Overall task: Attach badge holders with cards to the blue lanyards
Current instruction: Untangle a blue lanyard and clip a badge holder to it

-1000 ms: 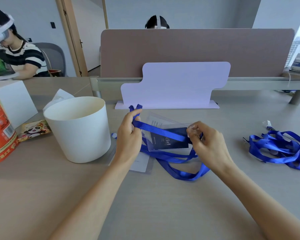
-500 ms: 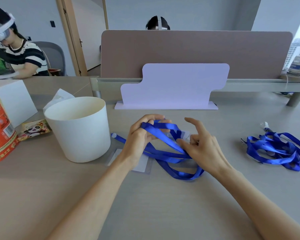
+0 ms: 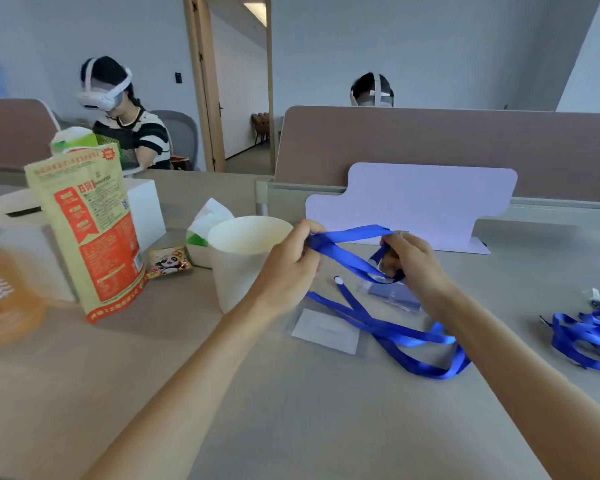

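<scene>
A blue lanyard point(image 3: 388, 327) loops over the table, and part of it is lifted between my hands. My left hand point(image 3: 291, 265) grips the ribbon at its left end. My right hand point(image 3: 413, 261) pinches the ribbon near its clip, fingers curled. A clear badge holder with a dark card point(image 3: 394, 295) lies under my right hand; whether it hangs from the lanyard is unclear. Another holder with a white card point(image 3: 326, 330) lies flat on the table below my left wrist. A pile of several blue lanyards point(image 3: 589, 336) sits at the right edge.
A white bucket point(image 3: 243, 251) stands just left of my left hand, with a tissue pack point(image 3: 207, 223) behind it. An orange and tan pouch point(image 3: 87, 230), a white box point(image 3: 146, 213) and a small snack packet point(image 3: 168, 263) stand farther left. A lilac board point(image 3: 413, 202) backs the table; two persons with headsets sit beyond.
The camera has turned left and tilted up. Both hands have lifted the ribbon higher, and my right hand has gone from spread fingers to pinching the ribbon.
</scene>
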The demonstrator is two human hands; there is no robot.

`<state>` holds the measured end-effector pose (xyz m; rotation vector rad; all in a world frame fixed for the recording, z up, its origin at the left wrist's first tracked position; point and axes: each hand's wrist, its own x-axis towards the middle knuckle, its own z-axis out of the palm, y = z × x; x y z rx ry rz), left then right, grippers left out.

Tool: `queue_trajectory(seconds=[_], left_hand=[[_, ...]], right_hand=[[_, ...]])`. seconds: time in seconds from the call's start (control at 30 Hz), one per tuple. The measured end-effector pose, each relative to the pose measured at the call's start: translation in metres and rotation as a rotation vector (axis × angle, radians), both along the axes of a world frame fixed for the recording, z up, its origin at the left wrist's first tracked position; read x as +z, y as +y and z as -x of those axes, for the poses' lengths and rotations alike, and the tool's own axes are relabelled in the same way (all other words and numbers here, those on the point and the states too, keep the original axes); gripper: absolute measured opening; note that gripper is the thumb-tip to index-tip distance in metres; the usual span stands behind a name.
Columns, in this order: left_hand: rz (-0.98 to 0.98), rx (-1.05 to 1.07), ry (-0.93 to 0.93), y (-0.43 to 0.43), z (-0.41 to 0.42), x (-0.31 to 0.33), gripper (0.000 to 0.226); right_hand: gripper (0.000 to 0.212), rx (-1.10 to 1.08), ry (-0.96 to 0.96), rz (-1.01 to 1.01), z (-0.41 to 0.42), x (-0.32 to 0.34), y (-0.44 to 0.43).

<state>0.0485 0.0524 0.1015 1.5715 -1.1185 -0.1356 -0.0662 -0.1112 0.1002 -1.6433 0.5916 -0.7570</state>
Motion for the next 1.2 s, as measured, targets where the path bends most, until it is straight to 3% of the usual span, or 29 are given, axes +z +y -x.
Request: queue_trajectory(seconds=[0.13, 0.3, 0.4, 0.57, 0.7, 0.97, 1.13, 1.2], left_hand=[[0.118, 0.176, 0.025, 0.028, -0.023, 0.019, 0.027], [-0.043, 0.4, -0.025, 0.046, -0.051, 0.037, 0.024], [-0.14, 0.371, -0.09, 0.053, -0.058, 0.05, 0.034], [-0.218, 0.312, -0.121, 0.061, -0.081, 0.058, 0.039], [-0.263, 0.325, -0.134, 0.067, -0.097, 0.06, 0.045], [-0.532, 0.21, -0.091, 0.072, -0.105, 0.056, 0.057], [-0.497, 0.23, -0.087, 0.07, -0.102, 0.052, 0.054], [-0.476, 0.247, -0.087, 0.07, -0.098, 0.053, 0.05]], right_hand=[[0.024, 0.064, 0.076, -0.004, -0.048, 0.029, 0.024], [0.025, 0.102, 0.163, 0.191, -0.092, 0.05, 0.058], [0.019, 0.067, 0.157, 0.255, -0.113, 0.059, 0.067], [0.014, 0.067, 0.072, 0.162, -0.142, 0.087, 0.075], [0.017, 0.063, 0.046, 0.266, -0.163, 0.109, 0.071], [0.021, 0.146, 0.348, 0.639, -0.167, 0.074, 0.066], [0.019, 0.154, 0.325, 0.684, -0.154, 0.07, 0.059], [0.013, 0.252, 0.375, 0.678, -0.15, 0.072, 0.058]])
